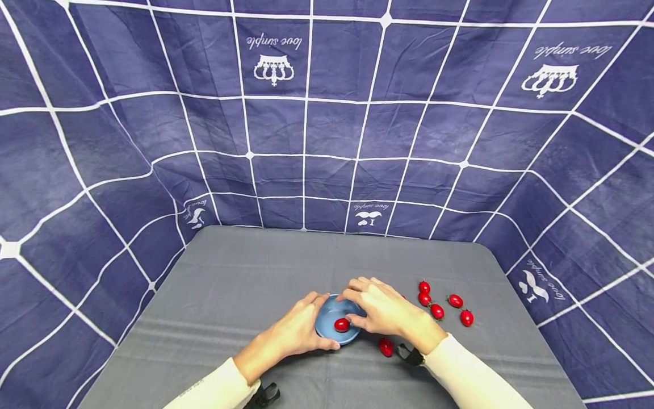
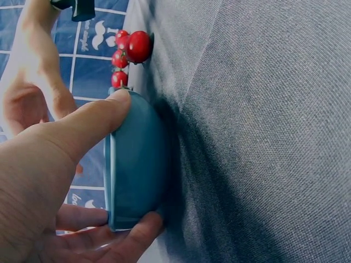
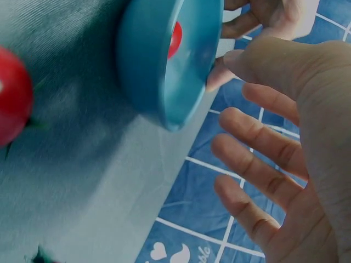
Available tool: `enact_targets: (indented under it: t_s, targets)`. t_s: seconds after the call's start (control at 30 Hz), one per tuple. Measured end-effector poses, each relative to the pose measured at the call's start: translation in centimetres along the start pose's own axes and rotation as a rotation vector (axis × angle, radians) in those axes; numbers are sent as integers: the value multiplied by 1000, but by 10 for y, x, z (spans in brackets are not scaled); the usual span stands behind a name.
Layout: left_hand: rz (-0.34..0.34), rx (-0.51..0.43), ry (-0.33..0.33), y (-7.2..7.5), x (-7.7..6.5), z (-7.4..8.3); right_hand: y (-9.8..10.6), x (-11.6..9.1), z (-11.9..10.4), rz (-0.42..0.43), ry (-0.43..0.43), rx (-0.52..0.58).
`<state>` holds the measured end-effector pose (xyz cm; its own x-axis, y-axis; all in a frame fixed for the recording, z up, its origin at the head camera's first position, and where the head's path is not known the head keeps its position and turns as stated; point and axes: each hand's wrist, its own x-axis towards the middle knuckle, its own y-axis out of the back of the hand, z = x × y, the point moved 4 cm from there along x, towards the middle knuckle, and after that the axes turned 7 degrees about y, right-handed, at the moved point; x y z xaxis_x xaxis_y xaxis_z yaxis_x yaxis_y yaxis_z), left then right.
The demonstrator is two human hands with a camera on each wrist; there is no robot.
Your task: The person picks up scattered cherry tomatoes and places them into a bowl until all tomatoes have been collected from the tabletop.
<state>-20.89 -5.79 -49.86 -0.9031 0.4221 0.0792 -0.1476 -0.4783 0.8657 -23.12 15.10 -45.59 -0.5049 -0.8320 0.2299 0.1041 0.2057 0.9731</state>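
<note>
A small blue bowl (image 1: 329, 314) stands on the grey cloth with one red cherry tomato (image 1: 341, 325) inside. My left hand (image 1: 298, 328) grips the bowl's side, the thumb near the rim and fingers round the far edge; the left wrist view shows this hold on the bowl (image 2: 141, 159). Over the bowl's right side hovers my right hand (image 1: 380, 308). Its fingers are spread and relaxed in the right wrist view, with nothing held, and the tomato (image 3: 175, 39) lies apart from them in the bowl. Another cherry tomato (image 1: 385, 346) rests on the cloth below the right hand.
Several more cherry tomatoes (image 1: 436, 311) lie on the grey table cloth (image 1: 245, 272) to the right, one partly hidden behind the right hand. Blue curtains with white grid lines (image 1: 337, 130) hang at the back and both sides.
</note>
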Motion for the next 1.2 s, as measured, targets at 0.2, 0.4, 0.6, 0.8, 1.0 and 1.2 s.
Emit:
enact_targets:
  t_s: [0.2, 0.4, 0.6, 0.8, 1.0, 1.2]
  targets:
    - [9, 10, 0, 3, -1, -1, 6, -15, 3, 30, 0, -10]
    - [30, -6, -4, 7, -2, 0, 9, -34, 5, 70, -2, -30]
    - [43, 1, -17, 5, -3, 0, 8, -57, 6, 94, -5, -24]
    - [46, -12, -16, 2, -2, 0, 4, -77, 6, 70, -25, 48]
    - [50, -21, -2, 2, -2, -1, 0, -90, 6, 29, -61, 126]
    - [50, -22, 0, 0, -2, 0, -5, -96, 6, 6, -71, 182]
